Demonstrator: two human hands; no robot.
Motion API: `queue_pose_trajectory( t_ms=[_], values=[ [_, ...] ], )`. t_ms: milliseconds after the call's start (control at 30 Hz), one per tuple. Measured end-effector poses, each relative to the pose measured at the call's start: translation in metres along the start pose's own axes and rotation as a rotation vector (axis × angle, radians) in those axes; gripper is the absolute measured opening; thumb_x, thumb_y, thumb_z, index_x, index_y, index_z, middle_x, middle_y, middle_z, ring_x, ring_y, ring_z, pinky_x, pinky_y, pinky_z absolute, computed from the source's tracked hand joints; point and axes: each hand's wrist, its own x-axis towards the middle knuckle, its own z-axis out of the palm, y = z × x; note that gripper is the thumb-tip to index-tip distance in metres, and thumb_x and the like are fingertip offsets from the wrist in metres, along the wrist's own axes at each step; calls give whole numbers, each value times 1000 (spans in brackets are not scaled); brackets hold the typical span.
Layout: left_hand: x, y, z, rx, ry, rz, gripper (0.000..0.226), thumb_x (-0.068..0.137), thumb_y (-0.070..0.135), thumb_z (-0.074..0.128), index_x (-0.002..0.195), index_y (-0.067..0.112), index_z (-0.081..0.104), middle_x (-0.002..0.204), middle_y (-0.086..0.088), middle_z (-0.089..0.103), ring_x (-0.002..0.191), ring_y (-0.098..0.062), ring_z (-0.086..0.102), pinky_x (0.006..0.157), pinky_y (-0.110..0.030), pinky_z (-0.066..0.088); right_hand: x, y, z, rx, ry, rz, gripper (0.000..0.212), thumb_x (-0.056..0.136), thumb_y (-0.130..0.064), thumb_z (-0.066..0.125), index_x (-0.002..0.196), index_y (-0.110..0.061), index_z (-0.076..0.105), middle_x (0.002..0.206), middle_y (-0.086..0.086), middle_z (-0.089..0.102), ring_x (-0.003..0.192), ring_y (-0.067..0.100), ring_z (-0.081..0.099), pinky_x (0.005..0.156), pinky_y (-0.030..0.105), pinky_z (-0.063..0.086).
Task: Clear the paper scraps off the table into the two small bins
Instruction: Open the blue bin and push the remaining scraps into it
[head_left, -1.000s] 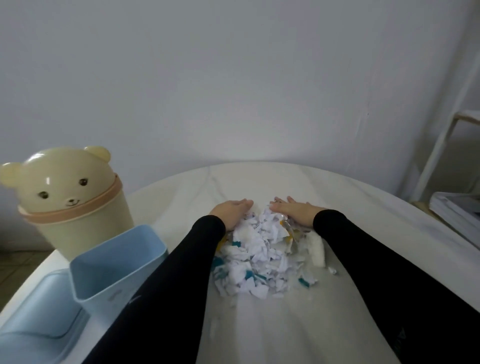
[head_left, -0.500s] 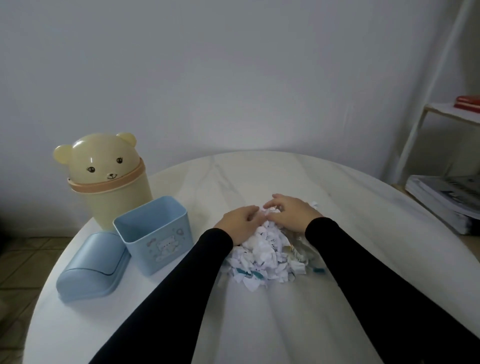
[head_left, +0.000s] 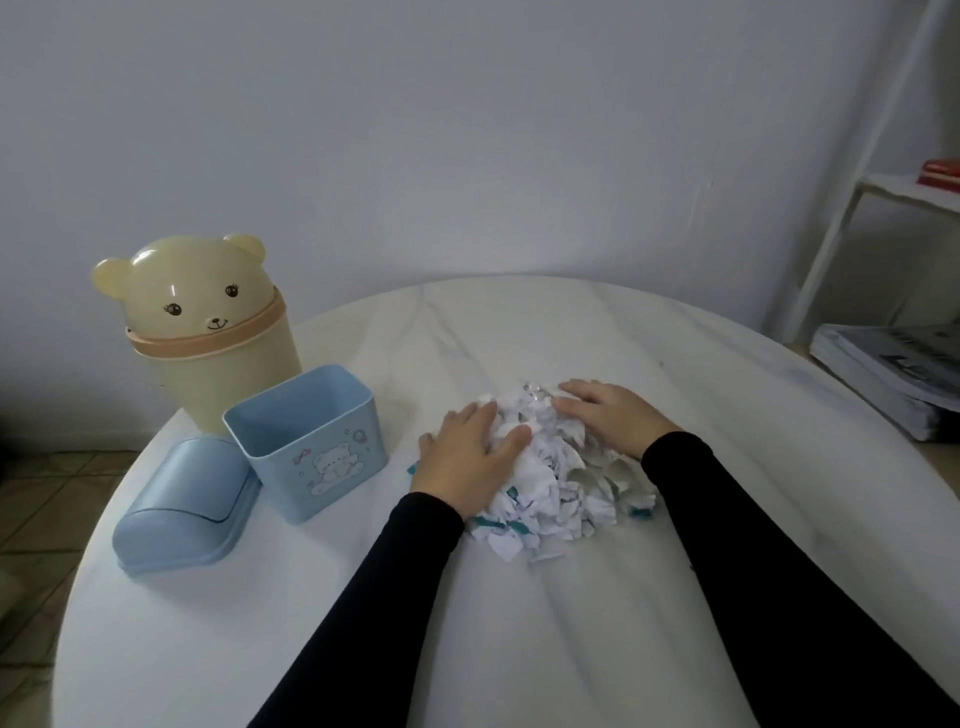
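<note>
A heap of white and teal paper scraps (head_left: 550, 478) lies in the middle of the round white table (head_left: 519, 623). My left hand (head_left: 467, 457) rests flat on the heap's left side, fingers spread. My right hand (head_left: 608, 415) lies on its far right side, fingers extended over the scraps. Neither hand grips anything that I can see. To the left stands an open light-blue square bin (head_left: 311, 441) with a bear print. Behind it is a cream bear-shaped bin (head_left: 208, 332) with its domed lid on.
The blue bin's lid (head_left: 182, 509) lies on the table left of the bin, near the table's left edge. A stack of magazines (head_left: 893, 374) and a white shelf frame (head_left: 857, 171) stand off the table at the right. Tiled floor shows at the left.
My hands have drawn the scraps toward me into a tighter heap. The left hand has shifted from the far edge onto the heap's left side. The view has pulled back and left.
</note>
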Motion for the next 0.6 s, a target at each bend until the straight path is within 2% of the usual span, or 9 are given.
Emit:
queue_pose_trajectory(
  t_ms=[100,200,267,333,400,500,600],
  values=[
    [-3,-1,-5,-14,66,40,58,94,56,34,142,24,39,155,3,26,141,-13,24,117,-43,15,-11,-9,1,96,-20,-62,51,90,-41,57,137,-21,51,142,-3,49,129,11,45,106,25,32],
    [-14,-3,-12,56,150,120,64,88,64,37,142,30,36,156,6,23,143,-12,22,117,-48,9,-27,-15,-2,60,48,-62,46,89,-45,56,130,-27,56,136,-5,54,123,12,50,103,28,37],
    [-27,-4,-12,84,86,180,80,76,75,45,145,39,24,158,8,12,146,-17,12,117,-52,7,-43,-18,-1,-15,126,-67,42,89,-52,51,122,-29,60,134,-7,56,121,12,51,103,34,39],
    [-39,-7,-6,137,-46,188,101,62,83,52,145,47,6,159,9,-3,147,-20,-1,116,-55,3,-58,-24,6,-156,169,-76,44,90,-56,45,121,-28,60,143,-6,46,131,12,41,108,39,34],
    [-40,-10,2,181,-116,169,114,54,85,56,143,49,-5,159,8,-11,147,-23,-7,116,-56,1,-68,-28,18,-270,183,-79,47,91,-58,42,123,-26,56,147,-6,38,137,14,32,109,42,29],
    [-33,-12,8,175,-60,167,115,53,85,55,146,40,4,158,6,4,146,-20,4,115,-56,8,-74,-31,40,-267,231,-99,53,88,-59,44,128,-24,44,147,-2,33,138,20,27,107,46,30],
    [-31,-17,11,162,30,226,99,58,82,52,139,32,27,143,8,32,136,-14,26,111,-50,21,-75,-33,50,-279,304,-107,72,86,-63,46,145,-31,19,159,4,-2,146,25,5,113,53,15]
  ],
)
